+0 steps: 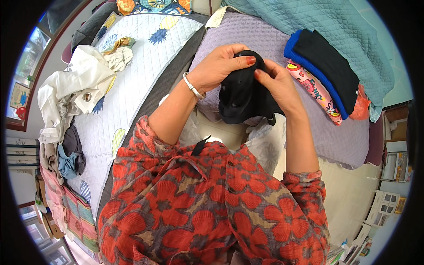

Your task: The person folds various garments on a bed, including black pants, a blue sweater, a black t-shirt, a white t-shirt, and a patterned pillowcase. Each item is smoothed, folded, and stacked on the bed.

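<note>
Both my hands hold a black garment (237,94) up in front of me, over the near edge of the lavender quilted cover. My left hand (222,64) grips its upper left part, thumb on top of the cloth; a silver bangle is on that wrist. My right hand (276,81) pinches the upper right edge between thumb and fingers. The lower part of the cloth hangs down, partly bunched. To the right, on the lavender cover (341,142), lie a folded black garment (326,63), a blue one (313,71) and a pink printed one (311,86), stacked together.
On the left, a white quilted cover (132,86) bears a white garment (76,76) and a heap of grey and blue clothes (68,162). A teal quilted cover (318,20) lies at the back right. A red plastic bag (361,106) sits beside the folded stack.
</note>
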